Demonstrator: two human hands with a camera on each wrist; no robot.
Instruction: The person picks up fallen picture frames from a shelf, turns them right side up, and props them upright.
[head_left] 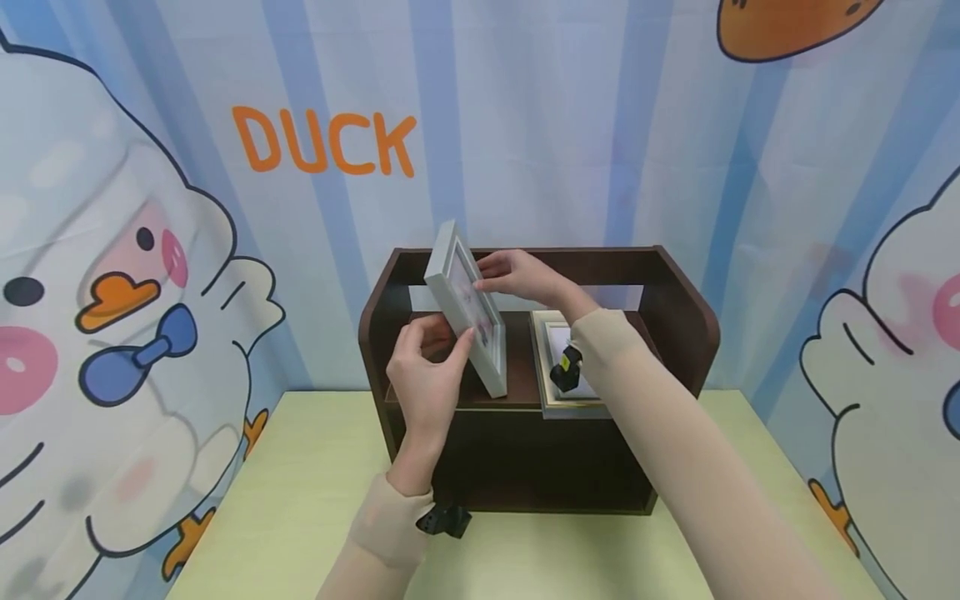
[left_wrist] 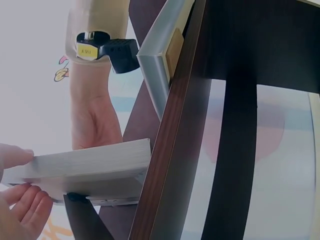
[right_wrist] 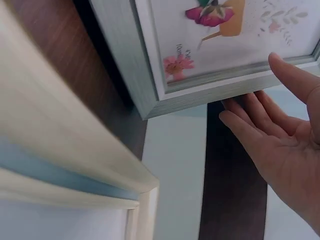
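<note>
A pale grey-white picture frame [head_left: 447, 293] stands tilted on the upper board of a dark brown desktop shelf [head_left: 375, 333]. My left hand [head_left: 427, 375] grips its near left edge, thumb on the front and fingers behind. On the opposite edge, my right hand [head_left: 525, 275] pinches the frame, its thumb over the border. In the right wrist view, the picture frame [right_wrist: 127, 65] shows pressed flowers, with my right hand [right_wrist: 280, 130] at its border. The left wrist view shows the picture frame [left_wrist: 90, 160] edge-on, between the thumb and fingers of my left hand [left_wrist: 22, 200].
More frames lie stacked [head_left: 542, 367] on the shelf's right half, partly behind my right forearm and jutting past the front edge. The shelf has raised sides and a back rail, and stands on a pale green tabletop [head_left: 300, 483]. Behind hangs a duck-print curtain [head_left: 517, 125].
</note>
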